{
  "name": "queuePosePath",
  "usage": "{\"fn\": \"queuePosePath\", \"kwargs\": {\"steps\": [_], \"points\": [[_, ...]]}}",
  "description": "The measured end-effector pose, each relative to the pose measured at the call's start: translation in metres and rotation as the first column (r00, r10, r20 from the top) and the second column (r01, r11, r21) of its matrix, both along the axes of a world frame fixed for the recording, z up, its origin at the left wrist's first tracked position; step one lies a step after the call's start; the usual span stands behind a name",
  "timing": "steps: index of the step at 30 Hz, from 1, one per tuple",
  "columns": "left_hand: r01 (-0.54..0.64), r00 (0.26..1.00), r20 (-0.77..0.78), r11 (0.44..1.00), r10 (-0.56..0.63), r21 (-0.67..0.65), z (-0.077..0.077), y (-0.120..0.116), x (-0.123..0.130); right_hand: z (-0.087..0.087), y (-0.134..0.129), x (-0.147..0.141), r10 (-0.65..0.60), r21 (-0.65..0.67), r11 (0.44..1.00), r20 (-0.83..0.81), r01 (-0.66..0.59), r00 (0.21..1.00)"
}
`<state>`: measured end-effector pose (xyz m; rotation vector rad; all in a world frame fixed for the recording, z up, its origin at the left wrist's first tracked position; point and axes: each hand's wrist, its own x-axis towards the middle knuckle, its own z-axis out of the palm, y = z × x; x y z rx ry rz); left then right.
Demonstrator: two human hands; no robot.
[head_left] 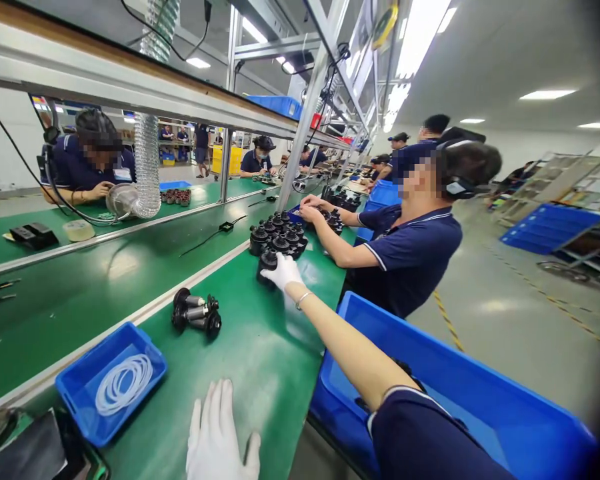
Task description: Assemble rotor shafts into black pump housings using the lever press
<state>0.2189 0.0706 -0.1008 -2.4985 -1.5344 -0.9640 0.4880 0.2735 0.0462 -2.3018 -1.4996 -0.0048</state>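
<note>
Black part [266, 261] stands upright at the near end of the cluster [282, 230], touching my right hand [286, 273], which is half-curled over it, firm grip or not I can't tell; my left hand [219, 437], open and seemingly empty, is well apart.

Green workbench [260, 350], cluster of black parts [283, 233], black-and-silver parts [196, 313], small blue tray [134, 407]

Black part [265, 261]: rounded, partly covered, set at the cluster's near end.
Cluster [283, 230]: similar stepped black parts, packed closely upright on the green bench [250, 350].
</note>
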Motion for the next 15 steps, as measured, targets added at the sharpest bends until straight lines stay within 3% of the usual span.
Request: {"fn": "queuePosePath", "kwargs": {"steps": [5, 9, 12, 15], "points": [[-0.009, 1.0, 0.024, 1.0, 0.01, -0.03, -0.003, -0.002, 0.003, 0.002, 0.025, 0.028, -0.108, 0.045, 0.993, 0.055, 0.106, 0.993], [0.038, 0.999, -0.021, 0.996, -0.04, -0.085, -0.006, 0.0, -0.004, 0.013, 0.021, 0.016, -0.075, 0.104, 0.992, 0.097, 0.065, 0.992], [0.096, 0.995, -0.02, 0.987, -0.099, -0.132, -0.004, 0.002, -0.01, 0.017, 0.01, -0.023, 0.123, 0.103, 0.985, 0.132, -0.137, 0.984], [0.089, 0.995, 0.064, 0.975, -0.078, -0.201, 0.007, -0.001, -0.011, 0.012, 0.002, -0.081, 0.438, -0.054, 0.899, 0.087, -0.434, 0.895]]}}
